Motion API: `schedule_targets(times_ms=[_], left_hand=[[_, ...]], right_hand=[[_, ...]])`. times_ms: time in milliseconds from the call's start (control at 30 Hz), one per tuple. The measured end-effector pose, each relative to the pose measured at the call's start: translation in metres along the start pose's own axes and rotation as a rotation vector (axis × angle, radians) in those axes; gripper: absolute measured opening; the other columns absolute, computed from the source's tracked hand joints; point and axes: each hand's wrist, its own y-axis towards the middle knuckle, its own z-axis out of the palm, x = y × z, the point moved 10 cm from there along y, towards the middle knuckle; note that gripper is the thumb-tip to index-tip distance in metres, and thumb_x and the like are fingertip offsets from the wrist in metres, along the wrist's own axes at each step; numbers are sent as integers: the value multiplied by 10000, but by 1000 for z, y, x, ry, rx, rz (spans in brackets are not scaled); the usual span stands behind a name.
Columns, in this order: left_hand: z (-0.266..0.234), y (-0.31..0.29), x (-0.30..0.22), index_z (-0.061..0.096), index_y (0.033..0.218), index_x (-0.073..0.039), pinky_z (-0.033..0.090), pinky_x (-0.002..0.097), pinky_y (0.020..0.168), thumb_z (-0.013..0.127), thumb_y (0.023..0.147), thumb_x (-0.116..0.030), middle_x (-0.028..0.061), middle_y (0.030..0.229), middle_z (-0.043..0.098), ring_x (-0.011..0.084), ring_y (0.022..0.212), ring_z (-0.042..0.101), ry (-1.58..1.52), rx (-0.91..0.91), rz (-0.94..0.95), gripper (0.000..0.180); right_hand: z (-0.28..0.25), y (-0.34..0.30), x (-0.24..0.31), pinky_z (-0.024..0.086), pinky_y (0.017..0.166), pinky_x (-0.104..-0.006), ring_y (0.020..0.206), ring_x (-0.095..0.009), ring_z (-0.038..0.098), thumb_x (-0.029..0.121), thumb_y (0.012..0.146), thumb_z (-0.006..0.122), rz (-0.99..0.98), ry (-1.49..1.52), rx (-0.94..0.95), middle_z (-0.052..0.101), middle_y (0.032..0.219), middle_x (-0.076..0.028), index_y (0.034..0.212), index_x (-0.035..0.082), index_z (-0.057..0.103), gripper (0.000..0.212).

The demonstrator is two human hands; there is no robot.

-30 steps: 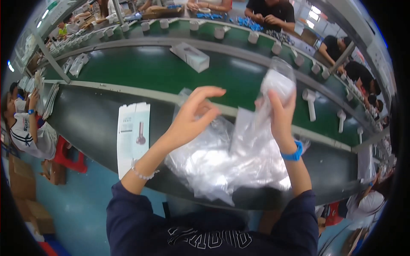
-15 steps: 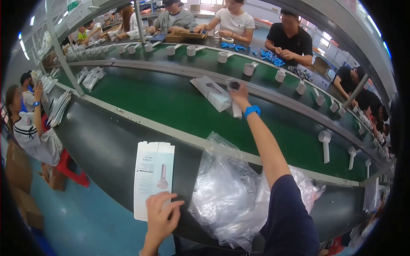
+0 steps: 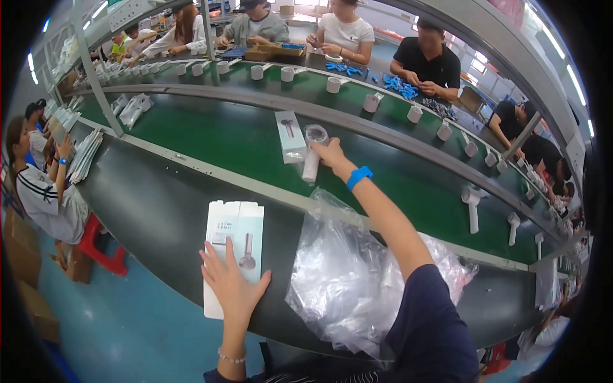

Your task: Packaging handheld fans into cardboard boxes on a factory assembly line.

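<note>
My left hand [image 3: 234, 281] lies with fingers spread on a flat white and pale-blue carton [image 3: 218, 297], printed with a picture of a handheld device. Out over the green belt, my right hand [image 3: 333, 157] grips a white handheld fan [image 3: 311, 167] just below its round head. The fan's handle points toward me, and clear plastic seems to surround it. Close to its left side lies a white and pale-blue box [image 3: 290, 137] with a similar picture. Part of the fan's grip is hidden behind my fingers.
A heap of clear plastic bags [image 3: 338, 287] covers the dark table between my arms. More white fans [image 3: 472, 207] lie on the belt at right. Beyond a metal rail [image 3: 242, 101], several white parts stand in a row. Co-workers sit across the line; a post [image 3: 96, 83] rises at left.
My right hand has moved left and nearer with the fan. The printed box beside it has turned and shifted left. My left hand has spread flat farther up the carton.
</note>
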Motion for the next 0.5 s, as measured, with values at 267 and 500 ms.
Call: schedule_targets(times_ms=[267, 500], left_hand=[[8, 15, 12, 229, 1477, -114, 288, 525, 1012, 763, 636, -481, 414, 1375, 266, 482, 1290, 317, 70, -103, -112, 1062], [15, 27, 16, 230, 1474, -149, 268, 576, 995, 724, 637, -597, 337, 1319, 382, 464, 1268, 353, 106, -18, -179, 1070]], right_hand=[[-108, -136, 56, 482, 849, -380, 1063, -258, 556, 362, 827, 663, -34, -101, 255, 511, 1197, -188, 1387, -7, 246, 790], [-216, -241, 53, 497, 815, -267, 940, -161, 620, 333, 913, 575, -102, 1, 236, 618, 1007, -100, 1263, 6, 473, 490]])
